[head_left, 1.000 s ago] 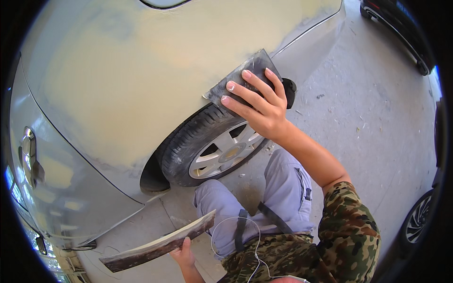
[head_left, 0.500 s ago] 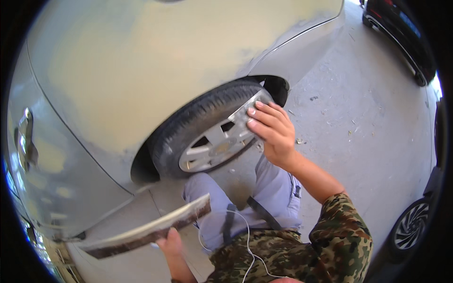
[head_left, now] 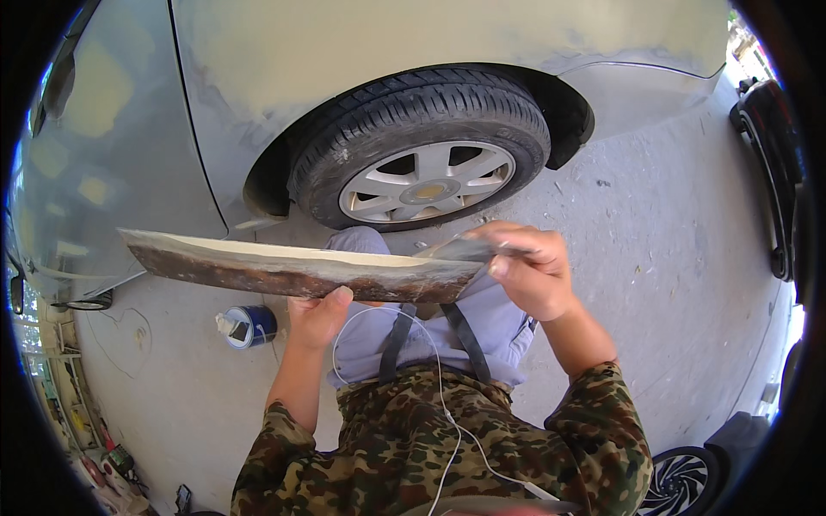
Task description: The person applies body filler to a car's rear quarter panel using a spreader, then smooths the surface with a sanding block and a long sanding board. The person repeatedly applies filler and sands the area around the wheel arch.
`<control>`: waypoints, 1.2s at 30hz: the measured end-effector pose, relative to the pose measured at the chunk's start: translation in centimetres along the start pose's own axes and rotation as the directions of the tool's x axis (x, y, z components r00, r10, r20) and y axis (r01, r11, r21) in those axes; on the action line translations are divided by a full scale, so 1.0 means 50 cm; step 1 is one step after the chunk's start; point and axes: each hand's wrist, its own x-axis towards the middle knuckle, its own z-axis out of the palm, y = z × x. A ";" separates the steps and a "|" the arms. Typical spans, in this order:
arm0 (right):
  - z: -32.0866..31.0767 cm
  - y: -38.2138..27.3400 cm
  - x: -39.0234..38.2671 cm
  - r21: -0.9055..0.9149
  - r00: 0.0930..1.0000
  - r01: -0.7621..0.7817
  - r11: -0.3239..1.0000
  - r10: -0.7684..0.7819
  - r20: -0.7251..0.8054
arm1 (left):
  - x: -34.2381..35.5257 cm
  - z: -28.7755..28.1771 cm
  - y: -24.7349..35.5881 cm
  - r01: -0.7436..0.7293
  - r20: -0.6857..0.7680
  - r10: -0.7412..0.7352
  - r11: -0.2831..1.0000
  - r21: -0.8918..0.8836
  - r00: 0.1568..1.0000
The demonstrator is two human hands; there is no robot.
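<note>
My left hand (head_left: pixel 320 320) grips the lower edge of a long, dark-stained board (head_left: pixel 284 277), its thumb over the front. A strip of cream-coloured filler (head_left: pixel 258 252) runs along the upper part of the board. In my right hand (head_left: pixel 542 273) is a flat metal spreader (head_left: pixel 469 249), pinched between thumb and fingers. Its blade lies over the board's right end, close against the filler; whether it touches is hard to tell. Beyond the board is a car wheel (head_left: pixel 430 191) with silver spokes, below a panel (head_left: pixel 413 34) coated with sanded cream filler.
A blue can (head_left: pixel 251 327) with something pale on top stands on the grey floor at the left. The car's door (head_left: pixel 112 146) has cream patches. A dark car (head_left: pixel 764 172) is at the far right, another wheel (head_left: pixel 680 482) at the lower right. Clutter (head_left: pixel 107 464) lies lower left.
The spreader has come down from in front of the wheel to the board's right end. My left hand has raised the board to the middle. The view has shifted.
</note>
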 end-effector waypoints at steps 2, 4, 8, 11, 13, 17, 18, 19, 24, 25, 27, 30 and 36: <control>-0.011 -0.010 0.008 -0.222 0.995 -0.020 0.975 0.043 0.095 | -0.009 -0.015 -0.007 -0.010 -0.045 0.009 1.000 -0.028 0.999; -0.027 -0.013 0.015 -0.352 0.979 -0.001 0.936 0.072 0.190 | -0.013 -0.027 -0.009 -0.025 -0.052 0.021 0.997 -0.069 0.998; -0.072 -0.021 -0.001 -0.792 0.951 0.048 0.609 0.214 0.221 | -0.005 -0.039 -0.003 -0.053 -0.034 0.051 0.997 -0.049 0.998; -0.101 0.002 -0.014 -0.959 0.987 0.144 0.243 0.040 0.158 | 0.003 -0.050 0.011 -0.119 -0.025 0.117 0.990 -0.078 0.993; -0.133 0.006 -0.020 -0.980 0.956 0.192 0.061 -0.235 0.173 | 0.001 -0.051 0.019 -0.152 0.004 0.152 0.988 -0.018 0.988; -0.194 -0.008 0.003 -0.963 0.821 -0.025 -0.269 -0.555 0.133 | -0.013 -0.047 0.022 -0.160 -0.005 0.161 0.986 0.052 0.987; -0.204 -0.013 0.017 -0.952 0.760 -0.040 -0.303 -0.628 0.168 | -0.014 -0.045 0.021 -0.160 -0.002 0.160 0.985 0.071 0.987; -0.212 -0.019 0.031 -0.939 0.710 -0.076 -0.334 -0.679 0.185 | -0.016 -0.043 0.020 -0.160 -0.001 0.160 0.984 0.080 0.987; -0.238 -0.044 0.121 -0.873 0.534 -0.047 -0.486 -0.751 0.389 | -0.025 -0.037 0.017 -0.163 -0.015 0.166 0.980 0.112 0.986; -0.240 -0.044 0.139 -0.866 0.514 -0.036 -0.500 -0.752 0.413 | -0.028 -0.038 0.017 -0.159 -0.017 0.162 0.980 0.116 0.987; -0.239 -0.050 0.162 -0.854 0.474 -0.029 -0.519 -0.760 0.445 | -0.036 -0.037 0.018 -0.161 -0.012 0.165 0.977 0.140 0.986; -0.238 -0.058 0.186 -0.850 0.427 -0.036 -0.526 -0.777 0.462 | -0.047 -0.036 0.017 -0.168 -0.011 0.172 0.973 0.160 0.985; -0.250 -0.057 0.176 -0.848 0.473 -0.046 -0.528 -0.759 0.447 | -0.060 -0.021 0.014 -0.164 -0.028 0.172 0.969 0.188 0.985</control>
